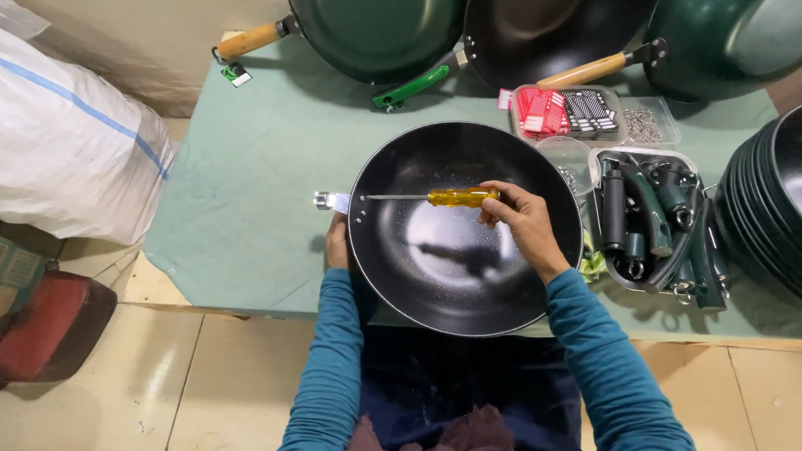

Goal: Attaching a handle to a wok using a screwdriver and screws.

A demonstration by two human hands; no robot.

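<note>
Both hands were busy: the right hand (520, 221) gripped a yellow-handled screwdriver (425, 197), its tip at the left wall of a black pan (462, 274) near the table's (238, 199) near edge. The left hand (337, 246) steadied the pan's outside by a metal bracket (331, 201); its grip was hidden. A slipping tip would likely scratch the coating, and the overhanging pan could tilt.

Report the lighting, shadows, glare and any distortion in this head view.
Head view: light comes from above, even and soft; the right hand and yellow-handled screwdriver cast a dark shadow onto the black wok, whose speckled coating gives a pale sheen, not hard glare; the stacked black pans show a white highlight; wide-angle bending curves the green table mat edges; focus is sharp, no motion blur.
</note>
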